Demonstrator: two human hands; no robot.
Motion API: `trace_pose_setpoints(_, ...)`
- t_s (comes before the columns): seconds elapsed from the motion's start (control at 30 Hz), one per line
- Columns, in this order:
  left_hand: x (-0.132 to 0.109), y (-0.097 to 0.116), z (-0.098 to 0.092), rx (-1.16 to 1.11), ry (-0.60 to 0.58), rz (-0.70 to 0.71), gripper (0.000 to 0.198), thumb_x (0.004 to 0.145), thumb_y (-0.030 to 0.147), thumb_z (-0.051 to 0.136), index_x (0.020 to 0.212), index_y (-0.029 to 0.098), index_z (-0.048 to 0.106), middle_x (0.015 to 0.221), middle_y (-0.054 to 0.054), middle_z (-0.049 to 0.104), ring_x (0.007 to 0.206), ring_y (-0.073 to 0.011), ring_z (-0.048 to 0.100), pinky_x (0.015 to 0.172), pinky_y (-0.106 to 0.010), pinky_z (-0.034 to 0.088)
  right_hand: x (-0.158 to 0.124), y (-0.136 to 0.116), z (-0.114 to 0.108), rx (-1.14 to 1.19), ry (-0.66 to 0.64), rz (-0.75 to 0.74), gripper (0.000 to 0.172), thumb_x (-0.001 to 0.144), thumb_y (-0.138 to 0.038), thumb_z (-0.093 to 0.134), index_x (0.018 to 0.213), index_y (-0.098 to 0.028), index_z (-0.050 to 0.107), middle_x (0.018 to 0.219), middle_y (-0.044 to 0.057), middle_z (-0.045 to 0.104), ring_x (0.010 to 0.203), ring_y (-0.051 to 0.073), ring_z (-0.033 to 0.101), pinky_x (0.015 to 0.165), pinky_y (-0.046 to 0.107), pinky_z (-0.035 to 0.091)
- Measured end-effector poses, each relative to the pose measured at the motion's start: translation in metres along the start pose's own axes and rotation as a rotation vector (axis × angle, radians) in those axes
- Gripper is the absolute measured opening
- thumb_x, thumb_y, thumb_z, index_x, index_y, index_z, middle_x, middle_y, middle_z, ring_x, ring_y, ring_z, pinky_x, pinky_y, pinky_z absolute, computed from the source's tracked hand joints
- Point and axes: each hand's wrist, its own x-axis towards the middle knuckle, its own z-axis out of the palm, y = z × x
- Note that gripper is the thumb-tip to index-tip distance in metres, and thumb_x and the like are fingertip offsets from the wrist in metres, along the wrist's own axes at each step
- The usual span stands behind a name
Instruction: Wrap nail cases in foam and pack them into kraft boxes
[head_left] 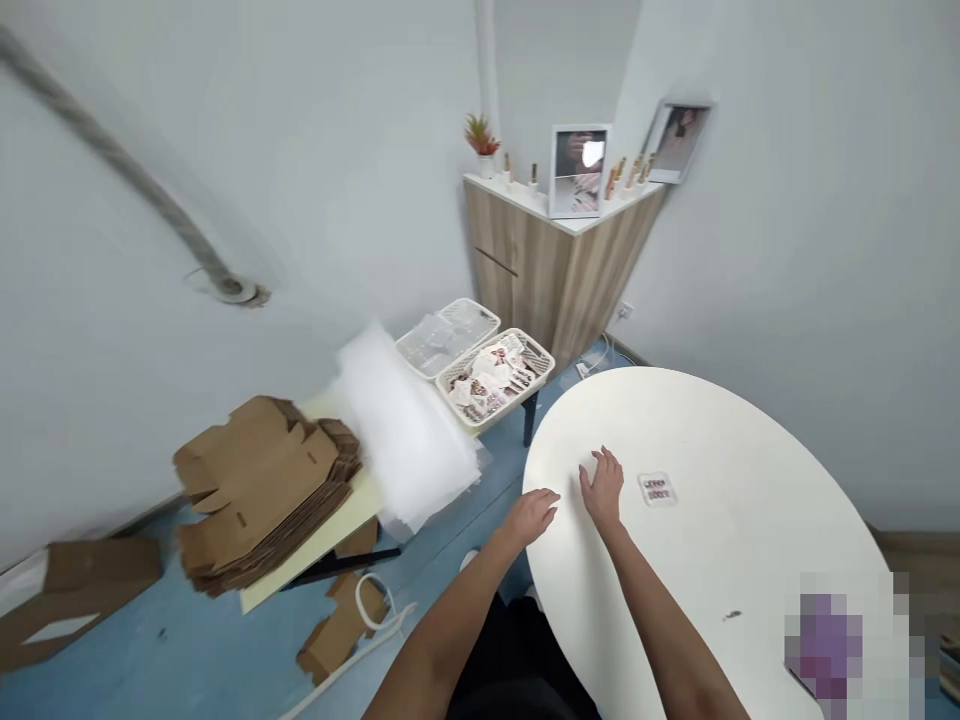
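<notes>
My left hand (531, 515) is at the left edge of the round white table (720, 440), its fingers slightly curled and apart, with nothing in it. Above the tabletop, my right hand (602, 486) is spread and holds nothing. Just right of it lies a small clear square pack (658, 489) with rows of small dark reddish pieces. Beyond the hands, a white basket (546, 372) full of small packs stands beside another white basket (491, 322) of clear plastic pieces.
Left of me are a stack of flat brown cardboard boxes (262, 480) and white foam sheets (409, 430). A wooden corner cabinet (540, 260) bears picture frames and a plant. A pixelated patch (829, 640) covers the table's lower right. Cardboard and a white cable lie on the floor.
</notes>
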Motion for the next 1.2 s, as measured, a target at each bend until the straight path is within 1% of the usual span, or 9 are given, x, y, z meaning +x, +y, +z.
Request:
trace_pose_setpoints(0.1, -0.051, -0.032, -0.045, 0.01, 0.222, -0.142, 0.043, 0.1, 0.035, 0.026, 0.121, 0.024, 0.062, 0.111, -0.007, 0.068, 0.104, -0.0214, 0.062, 0.091, -0.036, 0.051, 0.011, -0.069, 0.021, 0.081, -0.071, -0.17, 0.039, 0.095, -0.036, 0.035, 0.127, -0.018, 0.047, 0.136, 0.017, 0.048, 0.129, 0.03, 0.039, 0.105, 0.052, 0.03)
trace_pose_setpoints(0.27, -0.136, -0.111, -0.1, 0.228, 0.443, -0.425, 0.044, 0.096, 0.041, 0.04, 0.132, 0.019, 0.052, 0.132, -0.013, 0.057, 0.124, -0.0278, 0.051, 0.105, -0.046, 0.04, 0.006, -0.18, 0.056, 0.127, -0.296, -0.465, 0.038, 0.095, -0.032, 0.038, 0.128, -0.018, 0.051, 0.134, 0.015, 0.052, 0.128, 0.029, 0.043, 0.109, 0.05, 0.029)
trace_pose_setpoints(0.4, -0.171, -0.161, -0.113, 0.343, 0.341, -0.469, 0.062, 0.09, 0.042, 0.051, 0.146, 0.02, 0.034, 0.153, -0.013, 0.036, 0.142, -0.0311, 0.03, 0.115, -0.058, 0.02, -0.011, -0.236, 0.086, 0.052, -0.477, -0.677, 0.039, 0.092, -0.027, 0.046, 0.13, -0.018, 0.053, 0.138, 0.013, 0.053, 0.133, 0.029, 0.04, 0.114, 0.052, 0.021)
trace_pose_setpoints(0.53, -0.181, -0.183, -0.12, 0.36, 0.212, -0.42, 0.057, 0.091, 0.034, 0.049, 0.146, 0.026, 0.034, 0.155, -0.01, 0.035, 0.143, -0.0288, 0.031, 0.116, -0.061, 0.015, -0.022, -0.257, 0.109, -0.048, -0.606, -0.758, 0.046, 0.086, -0.024, 0.057, 0.132, -0.019, 0.054, 0.142, 0.013, 0.051, 0.137, 0.031, 0.037, 0.116, 0.058, 0.015)
trace_pose_setpoints(0.77, -0.181, -0.191, -0.153, 0.205, 0.151, -0.369, 0.035, 0.092, 0.016, 0.042, 0.12, 0.025, 0.062, 0.141, -0.006, 0.055, 0.13, -0.0223, 0.049, 0.112, -0.049, 0.033, -0.023, -0.277, 0.117, -0.205, -0.685, -0.769, 0.059, 0.085, -0.039, 0.062, 0.14, -0.021, 0.049, 0.148, 0.013, 0.045, 0.143, 0.037, 0.025, 0.11, 0.071, -0.008)
trace_pose_setpoints(0.87, -0.173, -0.185, -0.179, 0.093, 0.232, -0.317, 0.028, 0.091, 0.016, 0.045, 0.107, 0.023, 0.066, 0.118, -0.006, 0.069, 0.111, -0.0202, 0.063, 0.107, -0.042, 0.042, -0.018, -0.294, 0.117, -0.222, -0.679, -0.746, 0.057, 0.087, -0.037, 0.058, 0.141, -0.022, 0.048, 0.15, 0.013, 0.042, 0.144, 0.036, 0.023, 0.109, 0.071, -0.011)
trace_pose_setpoints(0.97, -0.161, -0.171, -0.208, -0.027, 0.355, -0.203, 0.026, 0.088, 0.014, 0.048, 0.104, 0.022, 0.066, 0.107, -0.005, 0.072, 0.1, -0.0192, 0.066, 0.095, -0.036, 0.05, -0.004, -0.305, 0.111, -0.191, -0.655, -0.681, 0.049, 0.087, -0.02, 0.052, 0.136, -0.025, 0.053, 0.145, 0.01, 0.049, 0.141, 0.032, 0.032, 0.111, 0.069, -0.009)
trace_pose_setpoints(1.1, -0.142, -0.14, -0.231, -0.111, 0.417, -0.026, 0.029, 0.084, 0.012, 0.053, 0.107, 0.023, 0.065, 0.112, -0.004, 0.071, 0.105, -0.0179, 0.065, 0.098, -0.036, 0.049, 0.024, -0.292, 0.08, -0.088, -0.519, -0.615, 0.053, 0.079, -0.003, 0.045, 0.123, -0.027, 0.063, 0.127, 0.006, 0.066, 0.131, 0.027, 0.048, 0.113, 0.065, -0.006)
trace_pose_setpoints(1.2, -0.125, -0.115, -0.229, -0.013, 0.376, 0.108, 0.044, 0.08, 0.012, 0.055, 0.123, 0.022, 0.059, 0.133, -0.006, 0.06, 0.125, -0.0209, 0.054, 0.114, -0.046, 0.033, 0.035, -0.257, 0.041, -0.043, -0.367, -0.607, 0.053, 0.077, -0.003, 0.046, 0.12, -0.026, 0.065, 0.123, 0.006, 0.068, 0.13, 0.027, 0.049, 0.114, 0.065, -0.004)
